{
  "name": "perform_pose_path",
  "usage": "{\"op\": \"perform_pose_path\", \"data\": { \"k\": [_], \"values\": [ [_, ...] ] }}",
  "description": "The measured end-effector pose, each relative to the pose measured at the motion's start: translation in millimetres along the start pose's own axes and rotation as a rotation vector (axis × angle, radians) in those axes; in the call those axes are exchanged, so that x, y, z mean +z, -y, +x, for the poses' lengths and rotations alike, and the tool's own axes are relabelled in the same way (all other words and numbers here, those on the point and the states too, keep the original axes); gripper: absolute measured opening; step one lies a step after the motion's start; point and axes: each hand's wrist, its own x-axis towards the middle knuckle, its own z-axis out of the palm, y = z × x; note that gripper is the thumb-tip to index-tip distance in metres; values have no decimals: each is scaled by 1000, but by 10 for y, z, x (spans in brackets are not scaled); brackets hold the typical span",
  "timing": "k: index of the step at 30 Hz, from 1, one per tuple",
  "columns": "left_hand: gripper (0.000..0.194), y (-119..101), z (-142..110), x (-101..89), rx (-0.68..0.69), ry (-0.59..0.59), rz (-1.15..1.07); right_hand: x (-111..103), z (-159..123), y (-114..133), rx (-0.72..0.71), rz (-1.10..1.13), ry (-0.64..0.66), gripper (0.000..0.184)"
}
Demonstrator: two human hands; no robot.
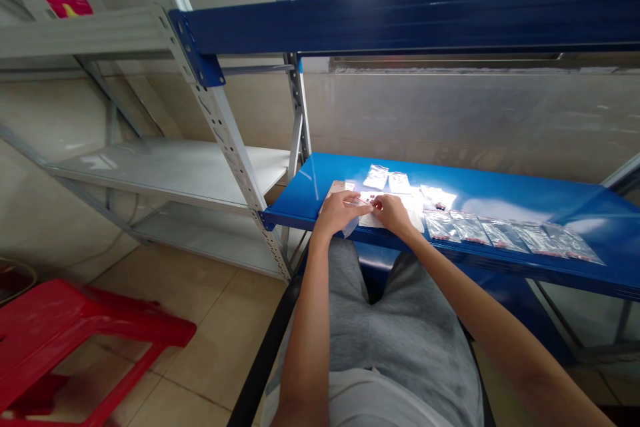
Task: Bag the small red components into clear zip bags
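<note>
My left hand [337, 212] is closed on a small clear plastic bag [351, 227], which hangs at the blue shelf's front edge. Close beside it, my right hand [393, 213] has its fingertips pinched at the bag's mouth, with a small dark red piece at them. Under the hands lies a white sheet [414, 208] with a few small red pieces [373, 197] on it. Two flat clear bags [376, 177] lie just behind the sheet. To the right of it is another clear bag [437, 198] with dark red contents.
A row of several clear bags [470, 228] with red pieces runs along the front right of the blue shelf [500, 190]. A blue beam [400, 23] crosses above. A grey upright [225, 127] stands left, and a red stool [90, 320] is on the floor.
</note>
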Motion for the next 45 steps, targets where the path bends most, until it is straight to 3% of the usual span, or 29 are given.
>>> {"op": "perform_pose_path", "data": {
  "k": [9,29,35,39,45],
  "values": [
    [58,-62,-20,19,-34,-49,83,-40,-5,21,16,-9,27,22],
    [54,-57,-21,3,-33,-19,93,-89,-1,92,86,-78,11,23],
    [56,-25,-19,12,-31,0,88,-355,27,-20,16,273,-40,20],
    [57,-53,-25,18,-20,30,54,-596,1,64,-114,538,82,30],
    [45,-93,-24,28,45,77,-8,-783,-38,310,-271,437,166,36]
  ]
}}
